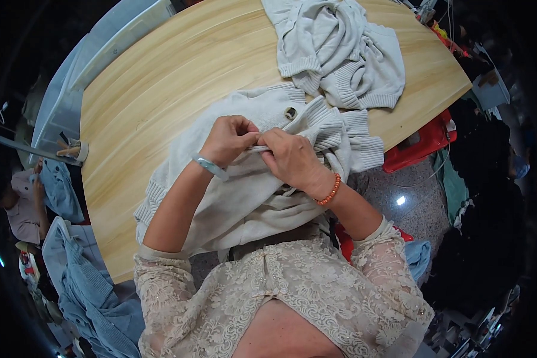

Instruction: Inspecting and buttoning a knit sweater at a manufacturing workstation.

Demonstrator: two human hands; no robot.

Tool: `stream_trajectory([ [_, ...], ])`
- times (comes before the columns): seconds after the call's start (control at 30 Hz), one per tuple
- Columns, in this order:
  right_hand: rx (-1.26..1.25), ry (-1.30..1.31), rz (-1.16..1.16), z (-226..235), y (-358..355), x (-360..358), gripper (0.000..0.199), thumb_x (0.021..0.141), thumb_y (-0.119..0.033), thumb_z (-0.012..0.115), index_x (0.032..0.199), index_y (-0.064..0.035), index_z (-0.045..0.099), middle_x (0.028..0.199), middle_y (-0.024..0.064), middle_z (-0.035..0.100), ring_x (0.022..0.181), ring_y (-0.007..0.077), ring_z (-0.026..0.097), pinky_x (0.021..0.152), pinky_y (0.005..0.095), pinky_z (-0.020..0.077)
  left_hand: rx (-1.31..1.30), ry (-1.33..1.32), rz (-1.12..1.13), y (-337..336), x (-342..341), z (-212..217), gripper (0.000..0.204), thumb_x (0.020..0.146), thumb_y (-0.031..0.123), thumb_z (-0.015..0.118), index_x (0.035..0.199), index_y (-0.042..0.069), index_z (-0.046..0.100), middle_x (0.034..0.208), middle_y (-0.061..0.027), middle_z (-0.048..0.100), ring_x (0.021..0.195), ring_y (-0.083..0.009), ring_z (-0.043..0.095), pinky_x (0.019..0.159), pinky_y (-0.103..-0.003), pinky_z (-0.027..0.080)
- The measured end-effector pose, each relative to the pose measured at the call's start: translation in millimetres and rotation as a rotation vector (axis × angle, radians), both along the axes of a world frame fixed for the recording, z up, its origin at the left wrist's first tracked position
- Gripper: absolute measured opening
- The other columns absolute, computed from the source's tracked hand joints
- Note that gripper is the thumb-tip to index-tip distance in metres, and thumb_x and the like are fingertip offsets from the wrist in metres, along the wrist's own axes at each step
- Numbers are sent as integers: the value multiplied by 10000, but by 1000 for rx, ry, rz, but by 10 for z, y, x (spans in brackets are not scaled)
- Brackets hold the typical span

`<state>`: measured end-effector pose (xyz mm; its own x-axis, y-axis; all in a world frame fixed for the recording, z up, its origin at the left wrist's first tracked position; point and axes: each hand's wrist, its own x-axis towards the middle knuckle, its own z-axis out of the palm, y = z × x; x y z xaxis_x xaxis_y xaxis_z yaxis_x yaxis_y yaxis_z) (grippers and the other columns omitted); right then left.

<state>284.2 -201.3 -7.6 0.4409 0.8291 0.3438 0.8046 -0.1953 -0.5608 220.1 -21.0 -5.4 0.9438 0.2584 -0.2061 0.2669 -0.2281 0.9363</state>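
- Pinching a fold of the cream knit garment [244,218] between thumb and fingertips, the left hand [230,140] meets the right hand near the middle of the view.
- Closed on the same fold, the right hand [293,158] has its thumb and bent fingers just beside the left fingertips.
- The garment lies across the near edge of the wooden table [155,83] and drapes down toward the person's lap; its ribbed bands gather to the right of the hands.
- A dark round button [290,113] shows on the garment, just beyond the hands.
- A pale green bangle [210,166] circles the left wrist, and an orange beaded bracelet [330,190] the right.
- Farther back on the table, a crumpled pile of pale knitwear [346,56] sits near the garment's far side.
- Beyond the table's right edge stands a red plastic container [420,145]; at lower left, blue knitwear [92,292] hangs in folds.
- Another person [27,200] sits at far left, near a blue garment [62,190].
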Motion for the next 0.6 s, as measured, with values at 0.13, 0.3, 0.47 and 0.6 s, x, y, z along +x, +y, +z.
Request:
stream_trajectory([
  [0.13,143,36,-63,23,19,-33,284,797,-98,683,1014,-26,514,898,170,607,795,373,648,673,423,532,-256,40,30,96,-84,96,147,840,116,757,874,0,674,763,6,645,663,-49,550,588,-208,440],
  [0.3,76,-51,-37,30,10,-43,298,801,-107,681,1025,-12,509,919,193,603,798,376,644,684,426,532,-303,87,-12,121,-130,147,178,850,123,751,949,-10,687,813,7,656,732,-53,578,657,-208,470],
  [0.47,47,65,41,-72,-23,60,298,829,-133,647,1065,21,553,969,195,599,833,386,633,737,442,526,-94,-83,-96,-10,-348,126,246,844,55,721,1064,-41,666,921,-53,690,873,-88,626,786,-235,509],
  [0.6,55,107,133,-81,-12,157,289,821,-31,621,1098,40,579,945,185,607,852,376,619,754,410,504,157,-147,-41,-26,-378,-10,178,882,6,642,1055,-31,658,900,-42,687,833,-74,614,755,-228,502],
])
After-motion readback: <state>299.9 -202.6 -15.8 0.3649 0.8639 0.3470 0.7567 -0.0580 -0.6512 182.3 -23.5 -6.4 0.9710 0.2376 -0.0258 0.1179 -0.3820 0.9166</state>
